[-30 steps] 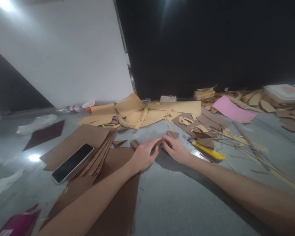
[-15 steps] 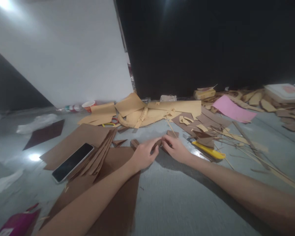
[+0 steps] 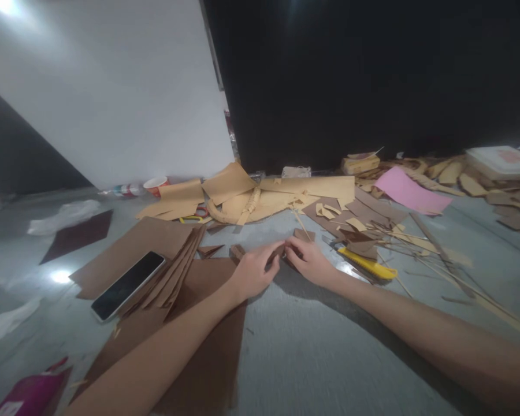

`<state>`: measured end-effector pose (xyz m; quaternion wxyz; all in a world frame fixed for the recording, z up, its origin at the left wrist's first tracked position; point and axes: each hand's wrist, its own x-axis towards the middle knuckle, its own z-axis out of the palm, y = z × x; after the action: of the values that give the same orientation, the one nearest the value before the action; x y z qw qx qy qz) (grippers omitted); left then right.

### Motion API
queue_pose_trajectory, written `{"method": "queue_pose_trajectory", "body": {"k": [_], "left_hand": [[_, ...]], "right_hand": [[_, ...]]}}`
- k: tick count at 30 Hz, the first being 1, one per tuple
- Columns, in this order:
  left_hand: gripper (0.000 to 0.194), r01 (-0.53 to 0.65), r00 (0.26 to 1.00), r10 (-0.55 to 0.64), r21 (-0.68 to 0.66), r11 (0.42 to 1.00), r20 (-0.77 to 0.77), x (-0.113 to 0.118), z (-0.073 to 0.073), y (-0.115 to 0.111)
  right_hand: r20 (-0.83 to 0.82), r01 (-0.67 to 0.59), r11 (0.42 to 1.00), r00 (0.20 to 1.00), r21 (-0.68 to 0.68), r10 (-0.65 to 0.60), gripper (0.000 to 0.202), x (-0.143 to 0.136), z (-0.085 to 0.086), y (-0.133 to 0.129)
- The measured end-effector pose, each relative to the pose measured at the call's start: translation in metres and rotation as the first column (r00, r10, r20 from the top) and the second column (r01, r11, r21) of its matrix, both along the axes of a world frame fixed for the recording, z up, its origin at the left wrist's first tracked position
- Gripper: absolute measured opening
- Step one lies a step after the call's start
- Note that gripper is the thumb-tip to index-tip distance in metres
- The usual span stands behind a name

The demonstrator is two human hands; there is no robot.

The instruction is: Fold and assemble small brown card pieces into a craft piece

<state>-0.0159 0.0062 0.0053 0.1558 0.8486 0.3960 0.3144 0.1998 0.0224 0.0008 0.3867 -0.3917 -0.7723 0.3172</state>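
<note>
At the middle of the table my left hand pinches a small piece of brown paper. Fingertips of my right hand close on the same piece from the other side, and much of it is hidden by the fingers. Left of my left hand lies a small folded brown strip. Another small brown paper piece rests just beyond my right hand. To the right of that hand is a yellow utility knife, partly under brown scraps.
Stacked brown paper sheets and a phone lie to the left. Tan paper and yellow-handled scissors are behind the hands. Thin strips, a pink sheet and a white box sit to the right. A paper cup stands at the back.
Almost nothing differs. Both hands keep their hold on the small brown paper piece in the same place; the view has shifted very slightly.
</note>
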Motion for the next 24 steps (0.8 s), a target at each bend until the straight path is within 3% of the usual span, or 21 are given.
{"method": "queue_pose_trajectory", "body": {"k": [24], "left_hand": [[0.042, -0.003, 1.000, 0.003, -0.001, 1.000, -0.001, -0.0003, -0.0022, 0.0003]], "right_hand": [[0.009, 0.010, 1.000, 1.000, 0.012, -0.010, 0.025, 0.0000, -0.0005, 0.0004]]}}
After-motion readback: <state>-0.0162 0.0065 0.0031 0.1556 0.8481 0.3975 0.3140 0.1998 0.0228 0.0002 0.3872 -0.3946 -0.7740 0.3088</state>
